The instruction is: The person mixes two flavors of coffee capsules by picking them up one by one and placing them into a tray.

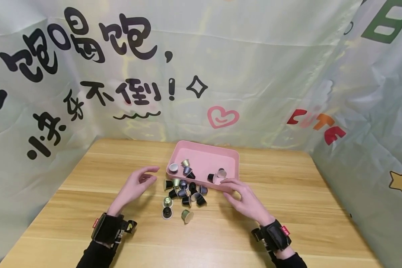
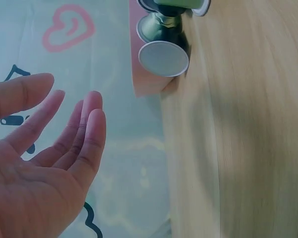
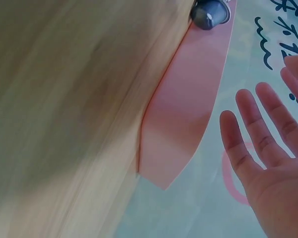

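A pink tray [image 1: 207,158] stands at the back of the table. Inside it lie several coffee capsules: a white-lidded capsule [image 1: 174,168] among others at its left, and a black capsule [image 1: 211,178] beside paler ones at its right. Just in front spreads a loose pile of capsules, black, blue and green, with a green capsule [image 1: 187,216] lying nearest to me. My left hand [image 1: 137,185] hovers left of the pile, fingers loosely bent, palm bare in the left wrist view. Over the tray's front right corner hangs my right hand [image 1: 243,201], fingers relaxed and holding nothing.
The wooden table [image 1: 288,208] runs up to a printed cloth [image 1: 254,74] behind the tray, and the cloth also hangs along both sides. Each wrist wears a black strap with a camera; one is the right strap [image 1: 276,235].
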Motion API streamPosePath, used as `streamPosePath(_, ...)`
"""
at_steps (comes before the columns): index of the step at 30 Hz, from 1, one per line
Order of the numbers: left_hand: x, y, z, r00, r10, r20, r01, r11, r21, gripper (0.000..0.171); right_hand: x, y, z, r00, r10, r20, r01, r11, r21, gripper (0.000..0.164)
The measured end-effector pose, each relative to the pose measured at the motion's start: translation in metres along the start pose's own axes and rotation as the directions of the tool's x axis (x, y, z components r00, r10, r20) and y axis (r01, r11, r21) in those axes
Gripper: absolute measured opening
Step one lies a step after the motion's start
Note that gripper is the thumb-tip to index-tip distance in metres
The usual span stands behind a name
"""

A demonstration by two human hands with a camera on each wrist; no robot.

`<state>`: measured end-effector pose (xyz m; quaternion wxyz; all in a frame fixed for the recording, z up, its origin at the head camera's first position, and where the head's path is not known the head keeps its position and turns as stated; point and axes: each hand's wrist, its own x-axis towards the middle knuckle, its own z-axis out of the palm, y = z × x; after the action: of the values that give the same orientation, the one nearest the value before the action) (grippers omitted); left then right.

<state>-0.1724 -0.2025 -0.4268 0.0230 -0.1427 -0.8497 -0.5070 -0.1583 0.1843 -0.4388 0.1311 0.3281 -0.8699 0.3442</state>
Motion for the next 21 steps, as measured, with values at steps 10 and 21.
streamPosePath(10, 0.001, 0.002, 0.008, 0.998, 0.038, -0.043, -0.04, 0.998, -0.05, 0.044, 0.015, -0.011, 0.017, 0.995, -0.007, 0.102, 0.005, 1.0, 0.022, 0.031)
streamPosePath(21, 0.005, 0.004, 0.016, 0.997, 0.068, -0.048, -0.071, 0.995, -0.065, 0.051, 0.027, -0.021, 0.033, 0.977, 0.066, 0.203, -0.064, 0.998, -0.014, 0.027)
